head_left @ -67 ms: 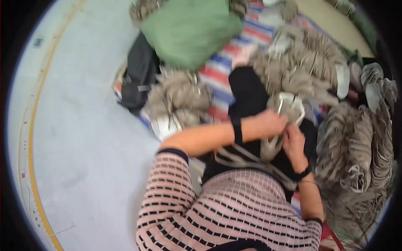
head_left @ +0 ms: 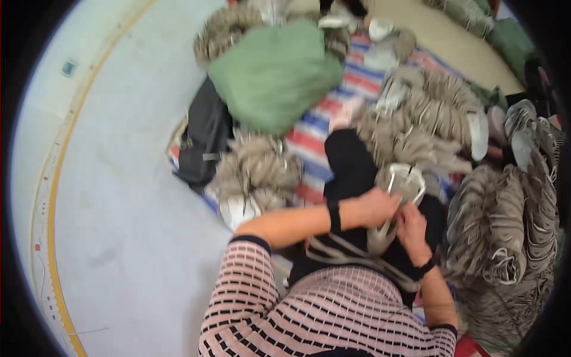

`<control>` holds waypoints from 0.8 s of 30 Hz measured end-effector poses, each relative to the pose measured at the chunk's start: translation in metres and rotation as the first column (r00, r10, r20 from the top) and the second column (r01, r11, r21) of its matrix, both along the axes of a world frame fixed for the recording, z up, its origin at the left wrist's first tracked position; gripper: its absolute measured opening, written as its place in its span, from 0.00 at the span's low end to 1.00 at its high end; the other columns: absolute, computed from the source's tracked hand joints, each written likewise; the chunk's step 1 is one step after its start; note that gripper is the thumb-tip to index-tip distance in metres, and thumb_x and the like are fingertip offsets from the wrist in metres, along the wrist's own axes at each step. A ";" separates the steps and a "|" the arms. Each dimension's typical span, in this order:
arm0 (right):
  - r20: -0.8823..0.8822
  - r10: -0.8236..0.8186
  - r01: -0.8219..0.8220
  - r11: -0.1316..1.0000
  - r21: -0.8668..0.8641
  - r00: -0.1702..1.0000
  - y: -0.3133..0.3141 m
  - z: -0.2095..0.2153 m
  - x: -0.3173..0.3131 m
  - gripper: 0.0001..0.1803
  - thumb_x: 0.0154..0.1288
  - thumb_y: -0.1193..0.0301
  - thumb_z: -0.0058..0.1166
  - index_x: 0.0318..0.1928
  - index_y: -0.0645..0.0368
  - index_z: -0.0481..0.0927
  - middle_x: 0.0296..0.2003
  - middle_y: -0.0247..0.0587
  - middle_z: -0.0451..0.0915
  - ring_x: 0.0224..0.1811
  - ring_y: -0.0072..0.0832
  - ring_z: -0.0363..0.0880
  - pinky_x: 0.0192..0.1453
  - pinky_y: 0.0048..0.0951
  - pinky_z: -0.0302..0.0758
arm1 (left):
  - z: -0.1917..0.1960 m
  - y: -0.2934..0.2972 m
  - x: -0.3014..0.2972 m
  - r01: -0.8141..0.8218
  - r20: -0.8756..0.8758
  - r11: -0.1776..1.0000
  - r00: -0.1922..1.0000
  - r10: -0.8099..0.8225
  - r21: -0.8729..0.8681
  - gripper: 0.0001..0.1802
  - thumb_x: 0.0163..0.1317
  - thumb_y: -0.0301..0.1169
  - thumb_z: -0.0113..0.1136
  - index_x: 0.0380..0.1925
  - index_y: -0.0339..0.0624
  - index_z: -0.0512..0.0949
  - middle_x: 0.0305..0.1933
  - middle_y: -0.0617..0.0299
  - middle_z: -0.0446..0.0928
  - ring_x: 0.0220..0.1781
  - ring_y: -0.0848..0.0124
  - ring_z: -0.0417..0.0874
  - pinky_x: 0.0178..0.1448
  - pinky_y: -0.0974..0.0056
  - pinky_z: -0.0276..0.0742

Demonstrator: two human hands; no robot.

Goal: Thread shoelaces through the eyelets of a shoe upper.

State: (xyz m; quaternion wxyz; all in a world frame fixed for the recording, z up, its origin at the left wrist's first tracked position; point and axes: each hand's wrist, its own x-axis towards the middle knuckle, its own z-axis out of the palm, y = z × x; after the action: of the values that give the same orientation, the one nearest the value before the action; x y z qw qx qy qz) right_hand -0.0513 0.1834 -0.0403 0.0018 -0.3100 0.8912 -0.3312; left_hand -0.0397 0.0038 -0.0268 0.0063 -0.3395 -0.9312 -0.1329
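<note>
Over my lap lies a beige, shoe-upper-like piece [head_left: 406, 189] with a white rim that forms an open loop. My left hand [head_left: 380, 207] is closed at the near left side of that rim, its fingers bent inward. Close beside it, my right hand [head_left: 412, 228] pinches at the near edge of the same piece. The two hands almost meet, and the fingertips are partly hidden. Below them, a beige part [head_left: 380, 239] hangs between my black-clad legs, and beige straps [head_left: 345, 253] run across my lap.
Bundles of similar beige pieces lie ahead [head_left: 437, 113], at the right [head_left: 502, 220] and left of my legs [head_left: 259, 169]. A green sack [head_left: 273, 74] and a black bag [head_left: 205, 137] stand at the far left. A striped sheet [head_left: 306, 143] covers part of the pale floor [head_left: 131, 208].
The whole scene sits lower in the picture, as my head has tilted up a little. Both hands stay close together at the white-rimmed piece.
</note>
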 end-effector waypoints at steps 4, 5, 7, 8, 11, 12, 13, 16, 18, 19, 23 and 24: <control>0.076 0.010 -0.003 0.996 -0.091 0.997 0.001 -0.001 0.010 0.02 0.52 0.80 0.51 0.26 0.61 0.73 0.28 0.47 0.72 0.30 0.51 0.75 0.31 0.46 0.72 | -0.012 0.002 0.011 0.051 0.046 0.996 0.998 -0.047 -0.079 0.15 0.47 0.29 0.59 0.36 0.34 0.75 0.46 0.49 0.71 0.39 0.59 0.78 0.39 0.58 0.75; 0.083 0.015 -0.005 0.993 -0.119 0.996 0.001 0.002 0.010 0.02 0.52 0.80 0.51 0.25 0.61 0.73 0.28 0.47 0.72 0.30 0.51 0.75 0.32 0.46 0.72 | -0.012 0.002 0.011 0.056 0.070 0.995 0.996 -0.050 -0.085 0.16 0.47 0.29 0.60 0.37 0.34 0.74 0.48 0.49 0.70 0.41 0.59 0.78 0.41 0.58 0.75; 0.087 0.011 0.002 0.990 -0.140 0.996 0.004 0.005 0.009 0.01 0.52 0.79 0.51 0.26 0.61 0.73 0.29 0.48 0.72 0.30 0.51 0.75 0.32 0.46 0.72 | -0.011 0.001 0.007 0.096 0.053 0.994 0.994 -0.093 -0.058 0.17 0.46 0.28 0.61 0.38 0.35 0.74 0.47 0.51 0.70 0.39 0.59 0.78 0.41 0.59 0.75; 0.116 0.028 -0.011 0.989 -0.148 0.993 0.005 0.005 0.009 0.01 0.52 0.79 0.51 0.27 0.61 0.73 0.29 0.48 0.71 0.30 0.52 0.75 0.32 0.47 0.72 | -0.013 0.000 0.005 0.111 0.082 0.991 0.991 -0.104 -0.073 0.17 0.45 0.27 0.61 0.37 0.36 0.73 0.46 0.52 0.69 0.39 0.59 0.78 0.40 0.60 0.75; 0.195 0.057 -0.036 0.993 -0.110 0.979 0.010 0.013 0.004 0.03 0.51 0.78 0.52 0.27 0.64 0.72 0.29 0.48 0.70 0.33 0.50 0.74 0.34 0.43 0.71 | -0.001 0.000 -0.001 0.200 0.015 0.976 0.980 -0.199 -0.089 0.12 0.48 0.28 0.59 0.34 0.37 0.72 0.39 0.55 0.68 0.36 0.61 0.77 0.38 0.61 0.74; 0.188 0.091 -0.074 0.993 -0.095 0.978 0.009 0.012 0.002 0.06 0.51 0.77 0.53 0.31 0.63 0.71 0.32 0.47 0.69 0.34 0.51 0.74 0.35 0.46 0.71 | 0.002 -0.002 -0.002 0.243 -0.006 0.955 0.969 -0.248 -0.167 0.11 0.49 0.29 0.57 0.33 0.37 0.72 0.38 0.56 0.68 0.34 0.63 0.77 0.37 0.61 0.74; 0.190 0.079 -0.058 0.992 -0.115 0.979 0.009 0.012 0.001 0.06 0.51 0.77 0.53 0.31 0.63 0.71 0.32 0.47 0.69 0.34 0.51 0.74 0.35 0.46 0.71 | 0.003 -0.003 -0.002 0.283 -0.019 0.928 0.955 -0.296 -0.243 0.11 0.51 0.31 0.56 0.33 0.37 0.72 0.36 0.56 0.68 0.33 0.64 0.76 0.36 0.61 0.74; 0.215 0.208 -0.192 0.977 -0.093 0.954 0.007 0.013 0.000 0.10 0.51 0.76 0.52 0.36 0.61 0.69 0.38 0.50 0.67 0.35 0.52 0.75 0.36 0.48 0.73 | 0.005 -0.010 0.002 0.268 -0.038 0.919 0.956 -0.290 -0.288 0.11 0.53 0.34 0.55 0.31 0.38 0.72 0.34 0.58 0.67 0.31 0.66 0.75 0.33 0.62 0.74; 0.227 0.218 -0.201 0.975 -0.099 0.949 0.006 0.017 -0.001 0.10 0.52 0.76 0.53 0.35 0.61 0.69 0.38 0.49 0.67 0.35 0.51 0.76 0.36 0.48 0.73 | 0.012 -0.018 0.007 0.200 0.009 0.938 0.978 -0.206 -0.284 0.12 0.51 0.34 0.58 0.31 0.38 0.72 0.34 0.57 0.67 0.30 0.64 0.75 0.32 0.62 0.74; 0.239 0.226 -0.212 0.974 -0.081 0.944 0.007 0.018 -0.002 0.10 0.52 0.75 0.53 0.35 0.60 0.69 0.37 0.48 0.67 0.35 0.49 0.76 0.36 0.48 0.73 | 0.013 -0.029 0.009 0.115 0.029 0.958 0.993 -0.112 -0.261 0.13 0.50 0.34 0.58 0.31 0.38 0.72 0.34 0.56 0.67 0.31 0.63 0.76 0.32 0.61 0.74; 0.245 0.137 -0.121 0.990 -0.077 0.960 0.030 0.014 -0.002 0.09 0.55 0.74 0.53 0.36 0.57 0.69 0.36 0.46 0.67 0.35 0.47 0.77 0.35 0.48 0.73 | 0.043 -0.120 -0.002 -0.283 -0.100 0.850 0.959 0.267 -0.444 0.06 0.48 0.34 0.57 0.25 0.45 0.76 0.29 0.57 0.73 0.30 0.59 0.79 0.26 0.56 0.74; 0.243 0.134 -0.116 0.989 -0.087 0.961 0.037 0.010 0.000 0.08 0.56 0.74 0.52 0.37 0.56 0.70 0.37 0.45 0.67 0.35 0.47 0.77 0.35 0.48 0.73 | 0.049 -0.156 -0.009 -0.462 -0.312 0.733 0.885 0.346 -0.499 0.04 0.51 0.34 0.56 0.24 0.47 0.76 0.26 0.57 0.74 0.28 0.59 0.80 0.25 0.55 0.74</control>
State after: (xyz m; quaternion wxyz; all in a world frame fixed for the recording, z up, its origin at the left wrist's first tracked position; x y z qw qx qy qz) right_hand -0.0517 0.2205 -0.0303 0.1232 -0.3219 0.8501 -0.3982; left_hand -0.0488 -0.1523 0.0221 0.0278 -0.1260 -0.9742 0.1853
